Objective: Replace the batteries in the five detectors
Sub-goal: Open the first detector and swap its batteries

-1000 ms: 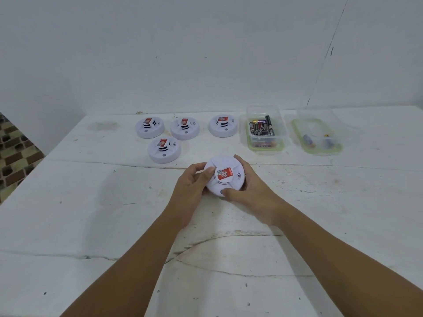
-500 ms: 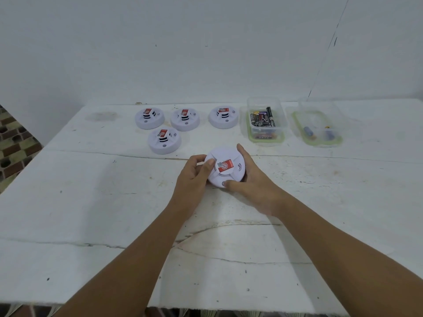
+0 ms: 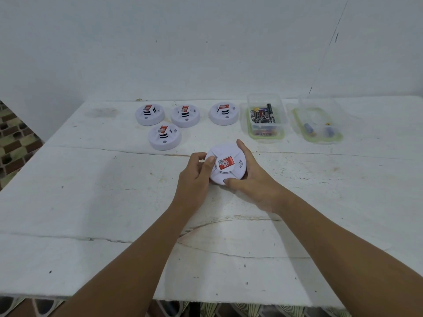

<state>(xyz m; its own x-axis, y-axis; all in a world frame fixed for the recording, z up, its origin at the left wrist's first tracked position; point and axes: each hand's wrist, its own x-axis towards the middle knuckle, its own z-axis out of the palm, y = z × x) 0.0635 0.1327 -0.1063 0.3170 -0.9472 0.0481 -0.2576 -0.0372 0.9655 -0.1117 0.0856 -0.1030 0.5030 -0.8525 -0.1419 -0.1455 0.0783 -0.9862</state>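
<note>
We have one smoke detector (image 3: 226,165) in both hands near the middle of the tabletop (image 3: 91,202), face up with its red label showing. Left hand (image 3: 195,177) grips its left rim, fingers curled round the edge and thumb on top. Right hand (image 3: 254,177) cups the right rim, fingers wrapped behind, thumb along the near edge. Whether the detector rests on the tabletop or is lifted just off it, we cannot tell.

Four more detectors sit toward the far edge: three in a row, far-left detector (image 3: 150,114), middle detector (image 3: 185,116), right-hand detector (image 3: 224,113), and a fourth detector (image 3: 164,136) just in front of the first two. All four are closed and face up.

To their right, a clear tub of batteries (image 3: 266,117), well stocked. Further right, toward the far right corner, a second clear tub (image 3: 318,124) holding only two batteries, as far as we can make out.

Our judgement: the task is early. The held unit is not open yet, so no cell is out of it. The two batteries in the second tub could be spent cells from one detector already serviced, but nothing on the detectors themselves confirms that. At least four units look left to do, likely including this one.
</note>
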